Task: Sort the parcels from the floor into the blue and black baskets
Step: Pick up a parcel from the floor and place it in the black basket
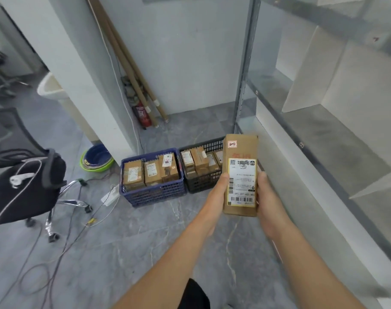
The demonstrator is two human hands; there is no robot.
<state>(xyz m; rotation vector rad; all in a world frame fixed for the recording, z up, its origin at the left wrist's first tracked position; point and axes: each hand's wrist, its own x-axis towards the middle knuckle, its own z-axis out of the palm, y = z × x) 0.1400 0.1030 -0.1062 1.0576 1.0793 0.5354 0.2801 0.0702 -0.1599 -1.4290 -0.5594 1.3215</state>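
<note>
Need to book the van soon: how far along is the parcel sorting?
Done: three parcels stand in the blue basket, several more in the black basket. In hand: the left hand and right hand hold one labelled parcel, not yet in a basket. Left: placing it; no loose parcels show on the floor here.

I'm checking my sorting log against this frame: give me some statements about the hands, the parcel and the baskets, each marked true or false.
1. The left hand and right hand together hold one cardboard parcel. True.
2. The blue basket is empty. False: brown boxes stand in it.
3. The black basket sits right of the blue basket. True.
4. The parcel's shipping label faces away from the camera. False: it faces the camera.
5. A red fire extinguisher stands by the wall. True.
</note>
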